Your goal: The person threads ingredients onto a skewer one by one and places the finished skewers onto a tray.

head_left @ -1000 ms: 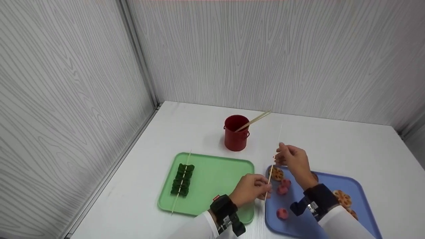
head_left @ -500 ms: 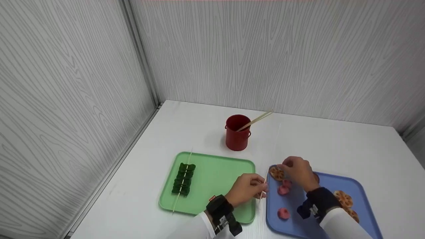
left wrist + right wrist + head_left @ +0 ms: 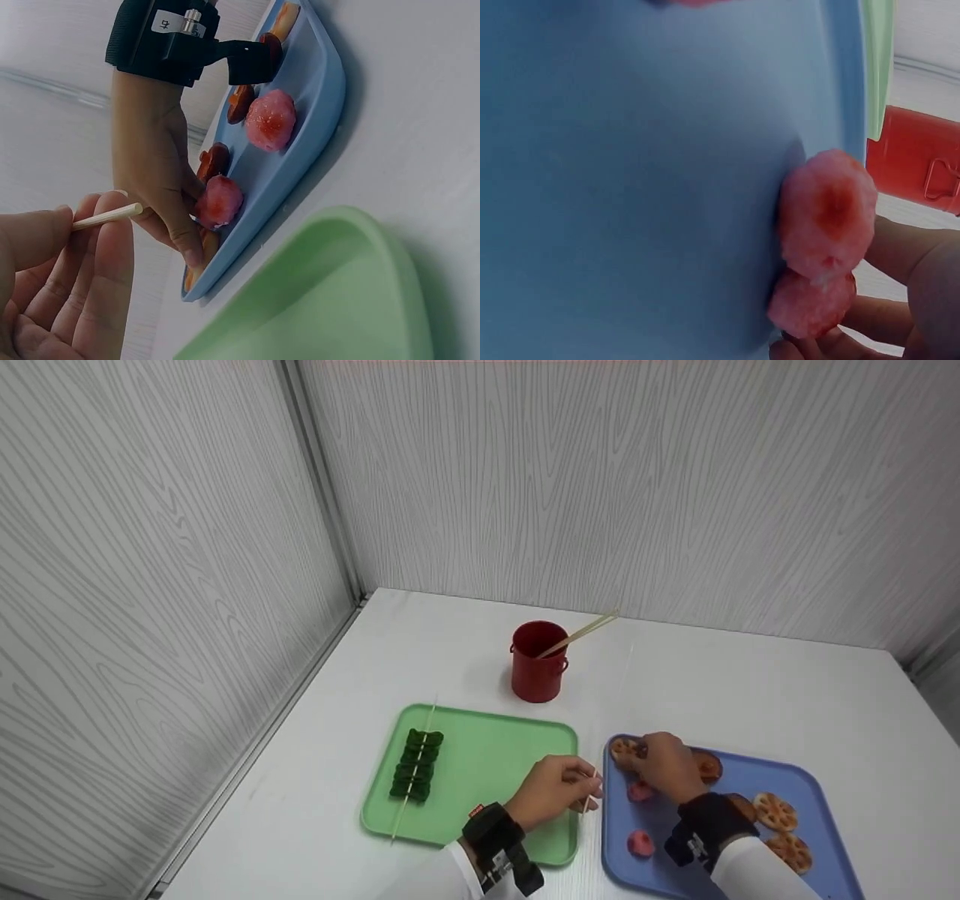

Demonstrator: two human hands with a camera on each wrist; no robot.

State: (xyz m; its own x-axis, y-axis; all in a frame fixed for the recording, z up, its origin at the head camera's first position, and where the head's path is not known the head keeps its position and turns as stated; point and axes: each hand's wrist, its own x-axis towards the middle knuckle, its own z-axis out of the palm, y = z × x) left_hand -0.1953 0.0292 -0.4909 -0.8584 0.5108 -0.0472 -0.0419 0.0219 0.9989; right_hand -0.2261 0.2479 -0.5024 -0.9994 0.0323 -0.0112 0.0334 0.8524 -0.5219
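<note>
My left hand (image 3: 555, 791) pinches a thin bamboo skewer (image 3: 590, 793) between thumb and fingers, beside the green tray's right edge. In the left wrist view the skewer's blunt end (image 3: 112, 217) sticks out past the fingertips. At the blue tray's far left corner, my right hand (image 3: 667, 765) reaches down with its fingertips at a lotus root slice (image 3: 621, 749). A pink ball (image 3: 640, 791) lies close under that hand. In the right wrist view two pink balls (image 3: 829, 214) hide the fingertips, so whether they grip the slice cannot be seen.
The blue tray (image 3: 609, 840) also bears another pink ball (image 3: 640, 844), brown mushroom-like caps (image 3: 707, 767) and more lotus slices (image 3: 775, 811). On the green tray (image 3: 495, 735) lies a skewer of folded dark green pieces (image 3: 417, 765). Behind stands a red bucket (image 3: 536, 679) with skewers (image 3: 581, 633).
My right hand has let go of the skewer and come down onto the blue tray's far left corner. The left hand keeps the skewer and has shifted slightly left and down.
</note>
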